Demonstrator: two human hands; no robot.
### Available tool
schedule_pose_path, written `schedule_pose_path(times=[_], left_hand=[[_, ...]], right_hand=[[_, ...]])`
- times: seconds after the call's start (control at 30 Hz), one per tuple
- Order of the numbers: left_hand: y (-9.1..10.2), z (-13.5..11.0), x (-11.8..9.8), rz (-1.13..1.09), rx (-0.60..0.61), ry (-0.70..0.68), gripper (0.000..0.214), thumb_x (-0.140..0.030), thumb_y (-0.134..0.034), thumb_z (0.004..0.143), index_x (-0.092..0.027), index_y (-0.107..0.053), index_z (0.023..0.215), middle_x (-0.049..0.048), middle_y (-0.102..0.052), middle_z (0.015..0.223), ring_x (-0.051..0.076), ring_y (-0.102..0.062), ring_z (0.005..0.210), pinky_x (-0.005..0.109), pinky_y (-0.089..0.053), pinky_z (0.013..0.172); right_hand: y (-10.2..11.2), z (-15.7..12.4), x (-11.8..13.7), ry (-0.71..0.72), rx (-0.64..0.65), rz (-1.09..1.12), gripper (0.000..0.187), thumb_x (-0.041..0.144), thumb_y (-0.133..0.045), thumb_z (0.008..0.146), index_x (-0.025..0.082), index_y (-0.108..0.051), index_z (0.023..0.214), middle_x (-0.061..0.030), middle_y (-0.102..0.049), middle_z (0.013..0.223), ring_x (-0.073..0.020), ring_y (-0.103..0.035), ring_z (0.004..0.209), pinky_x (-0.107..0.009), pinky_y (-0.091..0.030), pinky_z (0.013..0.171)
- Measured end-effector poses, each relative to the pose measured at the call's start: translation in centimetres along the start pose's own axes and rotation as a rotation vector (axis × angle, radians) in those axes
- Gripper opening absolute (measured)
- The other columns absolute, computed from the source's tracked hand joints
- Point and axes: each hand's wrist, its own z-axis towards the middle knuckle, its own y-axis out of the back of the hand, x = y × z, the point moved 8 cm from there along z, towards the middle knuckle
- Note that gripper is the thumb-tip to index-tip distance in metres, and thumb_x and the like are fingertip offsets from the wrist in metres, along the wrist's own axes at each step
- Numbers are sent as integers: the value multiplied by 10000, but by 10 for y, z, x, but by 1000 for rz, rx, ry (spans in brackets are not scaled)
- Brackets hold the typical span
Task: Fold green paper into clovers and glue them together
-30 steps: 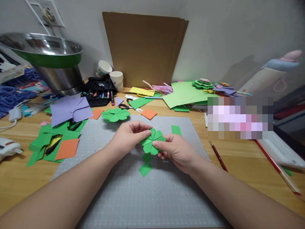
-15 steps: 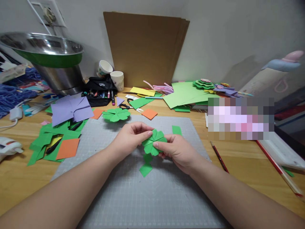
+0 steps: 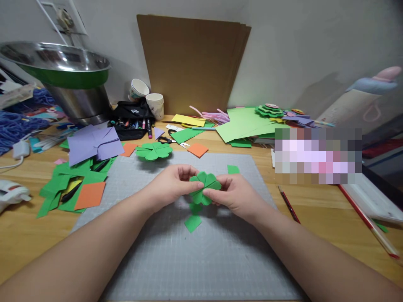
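A small green paper flower with rounded petals and fold lines is held up between both hands. My left hand pinches it from the left, thumb on its front face. On the right edge, my right hand grips it with the thumb in front and fingers behind. Below it, small green paper pieces lie on the grey cutting mat. Another green scrap rests past my right hand. A larger green paper flower sits at the mat's far left edge.
Purple paper, green scraps and an orange square lie on the left. Scissors, a black pencil case and paper cups stand behind. A pencil is right of the mat; a steel bowl rises back left.
My left thumb has slid from the flower's upper left edge down toward its centre. The flower has turned slightly and shifted a little right. Other things stay put.
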Motion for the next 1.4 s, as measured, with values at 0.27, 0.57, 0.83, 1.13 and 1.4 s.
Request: schedule_pose_path(times=[0.27,0.57,0.83,1.13,1.4], left_hand=[[-5,-6,-3,379,151,-67,142,-304,-614,750,-169,-650,729,-9,-606,661,119,-502,576,227,-355,515],[-12,-9,-20,694,110,-289,144,-264,-542,788,-189,-542,665,-31,-501,632,127,-446,611,245,-315,554],[-22,-31,-56,920,-44,-680,82,-138,-510,801,-188,-565,837,38,-618,824,165,-546,765,279,-422,685],[-66,-114,-82,1131,-350,-1622,105,-101,-591,796,-192,-642,793,0,-648,873,146,-534,852,267,-481,835],[-67,-122,-75,1128,-462,-1667,138,-96,-604,765,-214,-667,729,-33,-615,955,103,-480,791,230,-463,745]], right_hand=[[-6,-3,-5,0,36,-106,316,326,-626,706,197,-405,520,66,-301,496,-72,-247,476,-233,-159,429],[-2,-4,-6,-8,-13,-174,317,346,-626,726,196,-432,526,64,-316,499,-80,-265,477,-248,-166,442],[15,-4,22,153,79,187,458,580,-692,682,179,-674,903,-53,-634,879,-152,-558,725,-226,-391,539],[-28,-26,-14,-368,686,644,365,451,-692,725,101,-616,657,21,-536,458,-52,-415,300,-136,-256,254],[-35,-38,-12,-367,820,627,255,303,-748,688,64,-662,698,-19,-622,473,-86,-544,312,-111,-365,248]])
